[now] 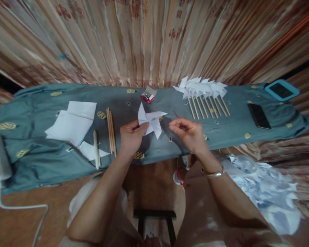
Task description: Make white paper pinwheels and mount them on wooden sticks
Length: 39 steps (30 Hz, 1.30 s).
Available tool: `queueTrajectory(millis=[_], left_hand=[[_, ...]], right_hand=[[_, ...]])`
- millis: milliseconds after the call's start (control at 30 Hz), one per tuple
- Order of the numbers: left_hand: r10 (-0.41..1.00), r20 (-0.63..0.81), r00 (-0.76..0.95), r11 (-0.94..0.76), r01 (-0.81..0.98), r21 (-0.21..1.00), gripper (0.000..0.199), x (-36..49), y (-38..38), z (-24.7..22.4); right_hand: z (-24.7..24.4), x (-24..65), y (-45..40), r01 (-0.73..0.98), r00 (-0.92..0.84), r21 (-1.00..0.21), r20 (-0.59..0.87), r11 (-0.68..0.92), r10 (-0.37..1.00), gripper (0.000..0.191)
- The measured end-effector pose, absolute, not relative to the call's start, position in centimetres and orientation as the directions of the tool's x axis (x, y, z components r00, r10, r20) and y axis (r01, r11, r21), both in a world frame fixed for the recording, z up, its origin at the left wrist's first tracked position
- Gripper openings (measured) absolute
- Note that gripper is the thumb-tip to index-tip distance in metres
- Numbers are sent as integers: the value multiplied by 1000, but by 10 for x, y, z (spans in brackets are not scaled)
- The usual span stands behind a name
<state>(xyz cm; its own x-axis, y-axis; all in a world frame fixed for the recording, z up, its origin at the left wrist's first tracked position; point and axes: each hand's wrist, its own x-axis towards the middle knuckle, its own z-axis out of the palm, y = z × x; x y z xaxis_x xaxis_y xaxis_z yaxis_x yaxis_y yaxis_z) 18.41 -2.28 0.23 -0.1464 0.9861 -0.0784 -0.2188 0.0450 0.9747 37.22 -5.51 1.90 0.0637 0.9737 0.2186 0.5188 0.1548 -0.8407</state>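
A white paper pinwheel [152,120] with folded, pointed blades is pinched at its left side by my left hand [132,133], thumb on top. Just right of it, my right hand [189,132] has thumb and forefinger pressed together; what sits between them, if anything, is too small to make out. A thin brown stick-like thing [175,113] shows behind the right fingers; I cannot tell whether they touch it. Beyond the pinwheel stands a small red open box [147,97] of shiny metal pins. Several wooden sticks [110,132] lie left of my left hand.
On the cloth-covered table [154,154] lie white paper sheets [73,123], a pale pointed tool [95,147], finished pinwheels on sticks [202,89], a black phone [259,116] and a blue-framed device [282,90]. White paper pieces [267,188] fill a bag below right. A dark stool [154,214] stands below.
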Motion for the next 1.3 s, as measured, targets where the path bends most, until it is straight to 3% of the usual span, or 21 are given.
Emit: queueTrajectory(millis=[133, 267, 467, 600, 933, 1300], left_hand=[[994, 22, -110, -27, -46, 999, 7, 187, -25, 1], [995, 66, -68, -63, 40, 997, 17, 190, -27, -2], [997, -53, -64, 47, -85, 995, 7, 201, -28, 2], [993, -115, -16, 109, -208, 972, 13, 208, -30, 5], [990, -132, 50, 140, -255, 957, 20, 208, -34, 8], [993, -110, 44, 118, -235, 965, 16, 202, -36, 6]], right_hand=[[34, 363, -66, 371, 40, -909, 218, 189, 975, 4], [36, 354, -70, 473, 9, -850, 266, 230, 964, 5], [37, 356, -69, 607, -24, -734, 367, 305, 930, 8], [33, 357, -66, 634, -10, -728, 329, 260, 944, 11], [19, 360, -56, 311, -5, -910, 286, 273, 958, 12], [14, 356, -53, 162, 12, -967, 202, 198, 979, 16]])
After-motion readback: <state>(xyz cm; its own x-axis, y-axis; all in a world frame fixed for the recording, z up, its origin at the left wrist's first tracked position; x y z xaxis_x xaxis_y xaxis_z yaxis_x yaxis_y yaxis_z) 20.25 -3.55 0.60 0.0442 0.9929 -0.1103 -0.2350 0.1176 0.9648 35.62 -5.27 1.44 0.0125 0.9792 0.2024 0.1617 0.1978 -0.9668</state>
